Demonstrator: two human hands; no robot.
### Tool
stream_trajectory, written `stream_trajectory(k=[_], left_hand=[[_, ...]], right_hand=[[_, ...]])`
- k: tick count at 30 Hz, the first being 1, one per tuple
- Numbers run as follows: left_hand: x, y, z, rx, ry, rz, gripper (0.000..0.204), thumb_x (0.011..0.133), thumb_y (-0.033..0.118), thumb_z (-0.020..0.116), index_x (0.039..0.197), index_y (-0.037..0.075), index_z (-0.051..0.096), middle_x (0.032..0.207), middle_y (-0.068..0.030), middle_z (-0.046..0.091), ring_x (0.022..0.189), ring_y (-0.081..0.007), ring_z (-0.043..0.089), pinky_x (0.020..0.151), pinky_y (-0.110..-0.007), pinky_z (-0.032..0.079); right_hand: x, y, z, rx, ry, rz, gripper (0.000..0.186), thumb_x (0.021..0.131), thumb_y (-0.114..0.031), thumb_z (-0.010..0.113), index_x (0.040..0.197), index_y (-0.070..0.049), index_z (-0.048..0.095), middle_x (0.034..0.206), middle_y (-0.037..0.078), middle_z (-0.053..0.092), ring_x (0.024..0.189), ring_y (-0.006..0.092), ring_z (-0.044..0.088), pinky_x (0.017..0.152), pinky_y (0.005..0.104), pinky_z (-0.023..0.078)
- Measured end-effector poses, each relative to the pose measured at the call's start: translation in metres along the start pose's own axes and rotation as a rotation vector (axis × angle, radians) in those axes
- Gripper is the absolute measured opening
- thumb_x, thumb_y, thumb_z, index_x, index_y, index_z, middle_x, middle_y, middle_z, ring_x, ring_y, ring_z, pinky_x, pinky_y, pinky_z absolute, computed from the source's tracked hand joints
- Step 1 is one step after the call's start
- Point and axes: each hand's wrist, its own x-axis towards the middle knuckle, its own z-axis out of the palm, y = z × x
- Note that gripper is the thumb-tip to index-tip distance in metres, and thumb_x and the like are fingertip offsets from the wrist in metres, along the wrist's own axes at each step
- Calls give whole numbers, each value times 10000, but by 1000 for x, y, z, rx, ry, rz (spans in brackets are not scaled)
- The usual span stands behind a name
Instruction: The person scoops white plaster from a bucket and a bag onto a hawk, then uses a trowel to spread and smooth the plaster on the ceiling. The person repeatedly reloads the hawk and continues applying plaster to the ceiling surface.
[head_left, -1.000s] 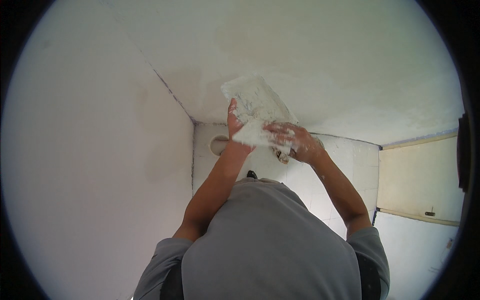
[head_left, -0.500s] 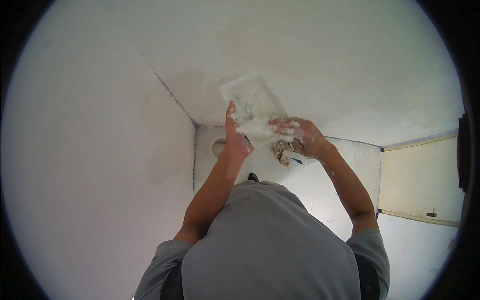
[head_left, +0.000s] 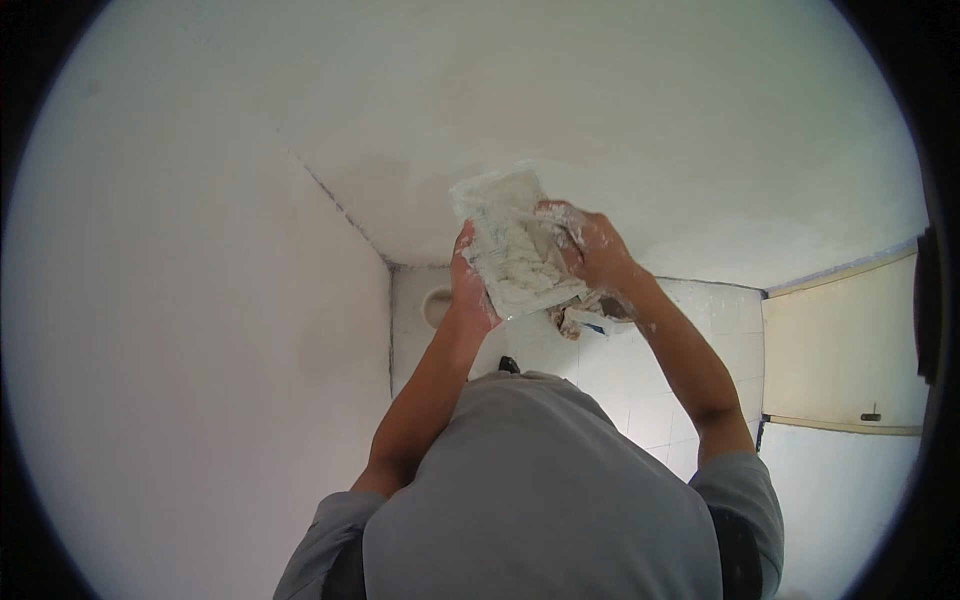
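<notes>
My left hand [head_left: 470, 285] grips the left edge of a flat rectangular plate [head_left: 503, 185]. White putty [head_left: 515, 250] lies in thick ridges over the plate's middle and lower part. At the plate's right edge is my right hand [head_left: 598, 250], its fingers curled and smeared with putty. Whatever those fingers may hold is hidden. Beyond the plate's lower right corner, a crumpled brownish and white bag [head_left: 570, 322] with a bit of blue shows lower down, partly covered by the plate and my right hand.
A pale wall [head_left: 180, 300] stands on my left and meets the wall ahead [head_left: 700, 150] at a dark, rough corner line. Below are a tiled floor [head_left: 650, 370] and a round opening [head_left: 437, 307]. A cream door [head_left: 840, 340] with a small handle is at the right.
The plate has come down slightly and turned a little, with a thicker layer of putty now showing. My right hand has shifted up along its right side, fingers now curled rather than stretched across it.
</notes>
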Motion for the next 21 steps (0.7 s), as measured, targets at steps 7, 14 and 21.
stream_trajectory(k=[7,14,21], left_hand=[[-13,-14,40,-5,44,13,694,943,579,366,1415,70,387,1373,-167,489,1205,-366,531,1002,-529,446],[-10,-10,31,47,37,22,690,946,580,358,1415,75,393,1365,-164,497,1205,-356,533,1008,-531,438],[-7,-10,26,13,34,34,688,947,581,360,1412,75,397,1349,-167,507,1207,-353,529,1017,-521,432]], right_hand=[[-38,-9,-33,209,79,308,448,887,-78,571,1318,-78,450,984,196,671,844,392,647,780,389,511],[-10,0,-21,-157,0,-41,467,887,-25,541,1330,-145,457,1015,189,665,910,393,637,837,428,524],[-32,-27,-32,123,-30,88,436,910,-39,518,1331,-129,446,934,228,650,868,370,645,794,421,504]])
